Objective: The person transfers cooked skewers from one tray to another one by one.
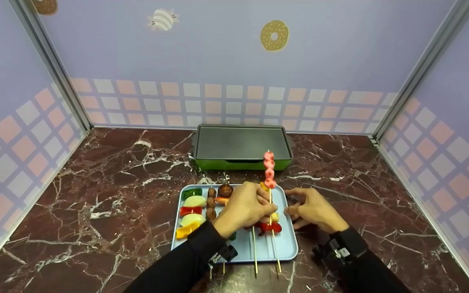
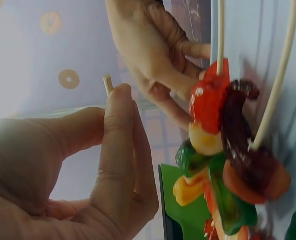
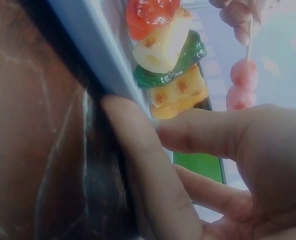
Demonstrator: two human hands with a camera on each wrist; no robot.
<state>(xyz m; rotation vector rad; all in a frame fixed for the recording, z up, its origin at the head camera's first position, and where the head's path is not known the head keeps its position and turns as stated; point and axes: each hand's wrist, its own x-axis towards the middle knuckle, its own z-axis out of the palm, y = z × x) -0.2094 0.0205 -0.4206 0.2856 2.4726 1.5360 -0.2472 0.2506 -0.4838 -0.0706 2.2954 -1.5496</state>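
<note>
My left hand [image 1: 244, 205] pinches the stick of a skewer of pink balls [image 1: 269, 171] and holds it raised over the light blue tray [image 1: 287, 246]. In the left wrist view, one stick end [image 2: 107, 82] pokes out past the fingertips. My right hand [image 1: 314, 207] grips the tray's right rim between thumb and fingers, as the right wrist view shows. Beside it on the tray lies a skewer with a red pepper piece [image 3: 150, 17], a white chunk and a green piece. Dark meat [image 2: 237, 125] sits on a neighbouring skewer. My left hand covers part of the tray's middle.
Behind the tray stands a green-based griddle [image 1: 242, 142] with a flat dark top. A vegetable skewer [image 1: 191, 209] and a skewer of brown balls [image 1: 211, 203] lie on the tray's left side. Patterned walls [image 1: 234, 53] bound the marbled tabletop [image 1: 108, 195] at the back and sides.
</note>
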